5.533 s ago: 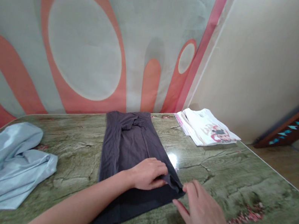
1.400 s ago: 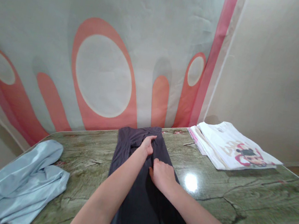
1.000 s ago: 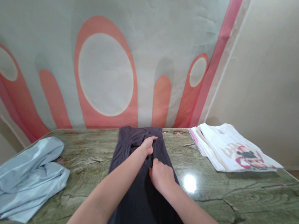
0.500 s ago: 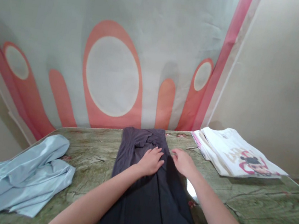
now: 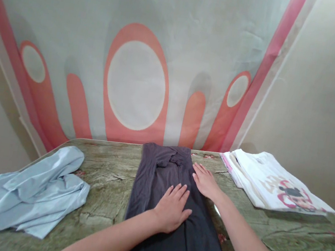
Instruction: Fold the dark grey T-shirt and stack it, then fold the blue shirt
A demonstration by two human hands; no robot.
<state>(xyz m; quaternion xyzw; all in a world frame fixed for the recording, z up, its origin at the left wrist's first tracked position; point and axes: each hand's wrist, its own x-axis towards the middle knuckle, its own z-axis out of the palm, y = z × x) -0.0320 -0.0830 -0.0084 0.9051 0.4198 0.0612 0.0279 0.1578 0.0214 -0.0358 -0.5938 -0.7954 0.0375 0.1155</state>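
A dark garment (image 5: 163, 245), black near me and dark purple-grey toward the far edge, lies lengthwise on the table in front of me. What kind of garment it is I cannot tell. My left hand (image 5: 171, 210) rests flat on its middle, fingers stretched out and pointing away from me. Along its right edge, a bit farther off, my right hand (image 5: 206, 182) lies with straight fingers on or against the cloth. Neither hand grips anything. The garment's near end runs out of the picture.
The table (image 5: 107, 175) has a wood-look top. On the left lies a crumpled light blue cloth (image 5: 37, 189). A stack of folded shirts (image 5: 273, 182), the top one white with a printed figure, sits at the back right. Behind stands a wall panel (image 5: 228, 28) with red shapes.
My left hand has slid nearer to me along the garment. My right hand's fingers have straightened and come down at the right edge. The view has shifted slightly left.
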